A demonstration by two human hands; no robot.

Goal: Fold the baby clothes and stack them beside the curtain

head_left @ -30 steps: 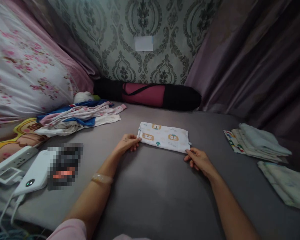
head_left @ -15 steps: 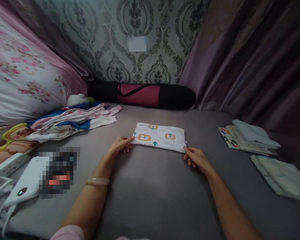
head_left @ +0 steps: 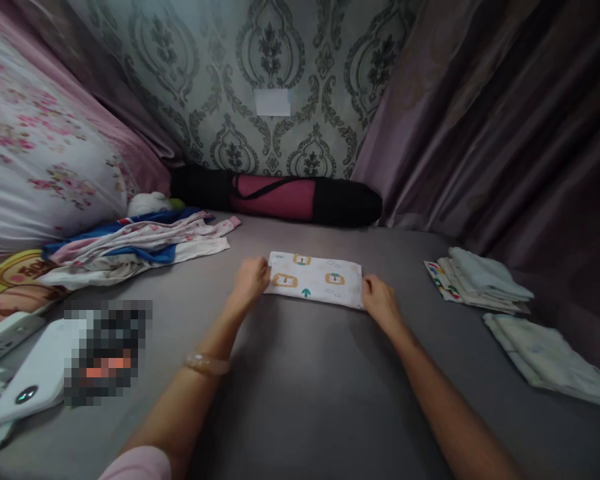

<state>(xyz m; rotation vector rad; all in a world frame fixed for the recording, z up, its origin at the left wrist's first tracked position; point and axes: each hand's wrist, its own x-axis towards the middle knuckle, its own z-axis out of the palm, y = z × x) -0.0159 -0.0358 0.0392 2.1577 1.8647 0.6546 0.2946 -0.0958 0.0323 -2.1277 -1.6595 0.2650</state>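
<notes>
Left hand [head_left: 251,281] and right hand [head_left: 381,301] pinch closed on the cloth [head_left: 314,281] at opposite ends, apt for likely light, floppy fabric.

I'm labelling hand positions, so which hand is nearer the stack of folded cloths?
Right: the right hand holds the right end of the printed cloth, left of the stack of folded cloths; the left hand is farther away, at the opposite end.
</notes>
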